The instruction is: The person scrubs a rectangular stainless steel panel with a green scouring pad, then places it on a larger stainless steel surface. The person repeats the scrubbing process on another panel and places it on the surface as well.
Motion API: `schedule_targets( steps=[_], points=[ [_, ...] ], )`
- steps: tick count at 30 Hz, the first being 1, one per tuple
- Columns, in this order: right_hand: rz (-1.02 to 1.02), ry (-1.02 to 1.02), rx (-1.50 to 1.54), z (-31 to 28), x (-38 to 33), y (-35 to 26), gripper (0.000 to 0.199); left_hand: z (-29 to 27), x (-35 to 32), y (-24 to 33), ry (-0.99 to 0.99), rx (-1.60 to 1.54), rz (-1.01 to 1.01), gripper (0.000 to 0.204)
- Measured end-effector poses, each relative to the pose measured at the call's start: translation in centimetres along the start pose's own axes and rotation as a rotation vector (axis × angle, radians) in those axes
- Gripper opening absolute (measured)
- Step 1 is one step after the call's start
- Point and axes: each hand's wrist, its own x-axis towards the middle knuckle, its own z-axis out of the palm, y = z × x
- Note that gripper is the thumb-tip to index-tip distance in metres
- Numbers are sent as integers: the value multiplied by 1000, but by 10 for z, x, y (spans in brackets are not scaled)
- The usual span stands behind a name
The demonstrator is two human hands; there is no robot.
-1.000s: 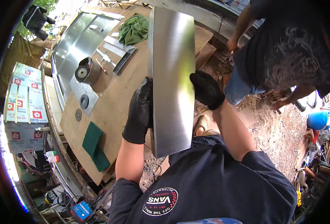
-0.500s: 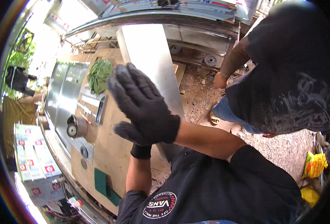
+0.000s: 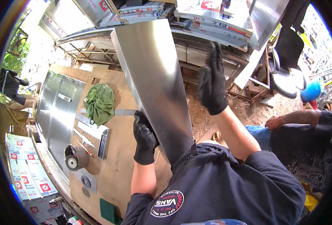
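Observation:
A long, brushed stainless-steel box-shaped piece [image 3: 154,75] stretches from close to my chest toward the far bench. My left hand [image 3: 145,137], in a black work glove, grips its near left edge; part of the fingers is hidden. To the right of the piece, my right hand [image 3: 213,80] is raised in a matching glove. Its fingers are stretched out, and nothing is in it. Left of the steel piece, a crumpled green cloth [image 3: 99,104] lies on the plywood tabletop [image 3: 117,165], over part of a metal ruler [image 3: 124,112].
Calipers [image 3: 84,138], a grinding-type tool [image 3: 76,157], flat discs [image 3: 85,181] and a green scouring pad [image 3: 108,210] lie on the tabletop. Metal sheets [image 3: 214,18] are stacked on the far bench. At the right is another person [image 3: 301,135], near a blue drum [image 3: 311,90].
My right hand has moved right, away from in front of my left hand, which now shows on the steel edge. The view has shifted; the other person appears lower and farther right.

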Motion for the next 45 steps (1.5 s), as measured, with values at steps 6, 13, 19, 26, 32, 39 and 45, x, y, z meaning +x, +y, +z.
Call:
schedule_targets(
  steps=[6,13,19,26,32,39,45],
  points=[
    [-280,-224,147,92,89,-108,78,-8,61,-10,-66,1293,616,45],
    [-153,-363,-92,132,148,104,61,-7,131,-15,-50,-343,171,60],
    [-394,-218,276,153,221,70,67,20,198,-25,305,65,187,30],
    [-472,-429,492,197,268,158,76,66,270,-90,390,1345,771,15],
    [641,-962,1140,310,220,341,65,12,224,-110,812,500,645,8],
    [473,-1868,1835,254,227,252,61,127,226,-55,826,503,446,53],
    [241,-1527,1587,315,223,229,28,92,283,6,1014,753,447,33]
  ],
)
